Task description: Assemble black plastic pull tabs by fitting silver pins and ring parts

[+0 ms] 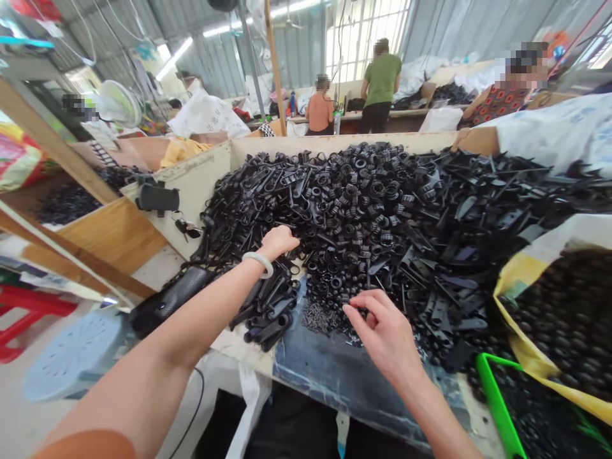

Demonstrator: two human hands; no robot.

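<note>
My left hand (281, 241), with a pale bangle (259, 263) on the wrist, reaches over the heap of black plastic parts (329, 191). Its fingers are curled closed at the heap's near left side; what they hold, if anything, is hidden. Nearer to me, my right hand (385, 325) hovers above the dark work surface (325, 363), thumb and fingertips drawn together. Whatever lies between them is too small to make out. Just left of that hand sit a pile of tiny metal pieces (319, 317) and some black rings (336, 281). Long black handle-like parts (272, 319) lie below my left hand.
At right stand a yellow-edged sack of round black pieces (568, 312) and a green tray (500, 395). A phone-like black device (157, 196) and keys (188, 228) are at the left board. A blue stool (76, 354) stands lower left. Several people are in the background.
</note>
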